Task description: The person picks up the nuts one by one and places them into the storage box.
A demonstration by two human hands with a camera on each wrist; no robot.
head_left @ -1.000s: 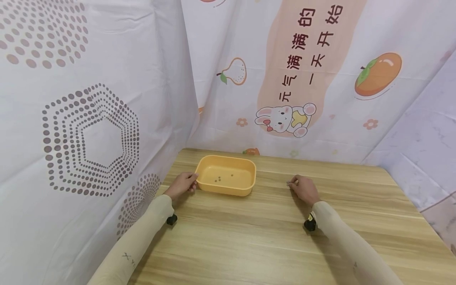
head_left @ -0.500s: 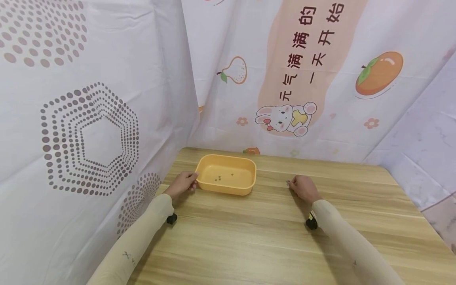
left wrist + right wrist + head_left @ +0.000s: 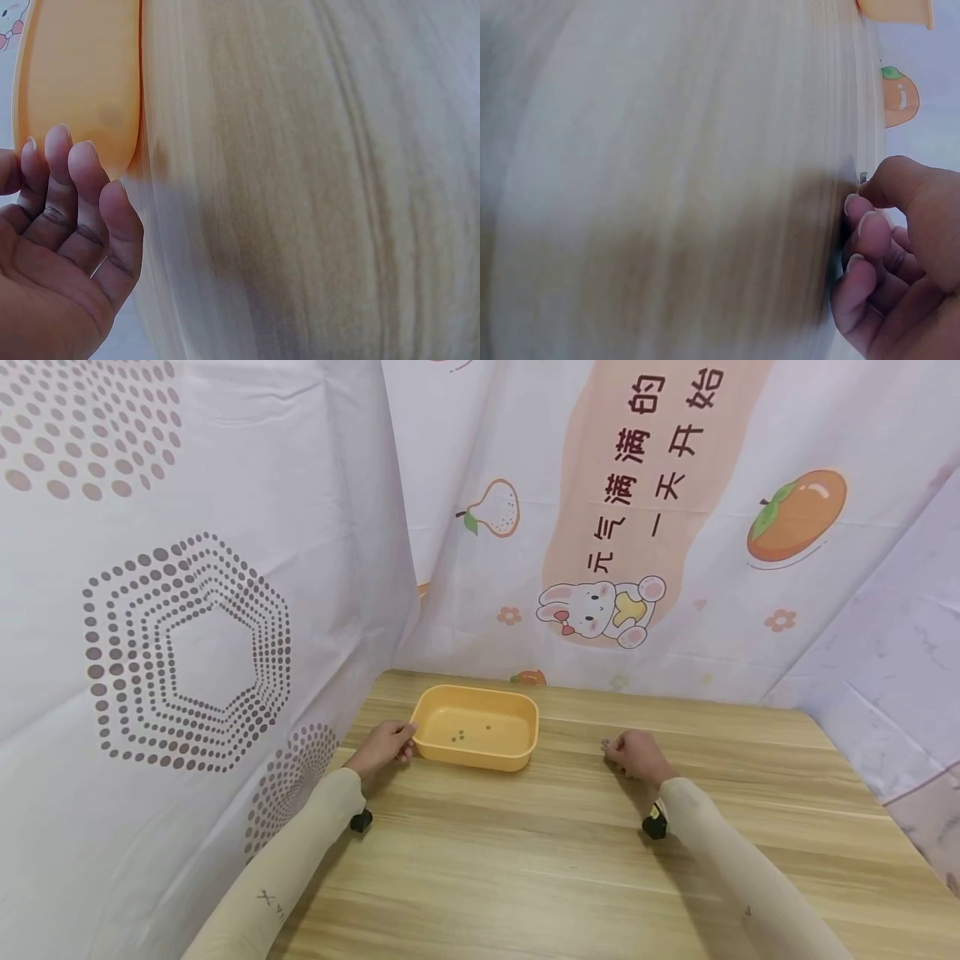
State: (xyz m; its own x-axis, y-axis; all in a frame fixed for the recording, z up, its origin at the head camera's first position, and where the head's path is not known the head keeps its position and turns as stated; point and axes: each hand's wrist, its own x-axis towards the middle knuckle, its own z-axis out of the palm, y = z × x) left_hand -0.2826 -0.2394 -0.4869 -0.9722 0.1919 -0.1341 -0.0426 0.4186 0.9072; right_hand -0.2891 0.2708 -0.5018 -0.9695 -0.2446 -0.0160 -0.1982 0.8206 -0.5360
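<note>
At the left end of the orange-yellow plastic tray [image 3: 477, 752], my left hand [image 3: 384, 747] pinches the rim between thumb and fingers. The left wrist view shows its fingers [image 3: 88, 171] curled up beside the tray's end wall. Several tiny grey metal pieces [image 3: 461, 735] lie on the tray floor. To the right of the tray, my right hand [image 3: 639, 755] is low over the table, thumb and fingertips pinched together at a small grey metal piece [image 3: 604, 744]. A bit of that piece [image 3: 863, 178] shows at the thumb tip in the right wrist view; the fingers hide the rest.
The wood-grain table [image 3: 495, 860] reaches back to a printed curtain [image 3: 480, 635] along its far edge. A white dotted curtain [image 3: 330, 635] hangs close along the left side, near my left arm. A black wrist camera [image 3: 655, 823] sits under the right wrist.
The right hand shifts only very slightly at the small metal piece. The left hand and the tray stay where they were.
</note>
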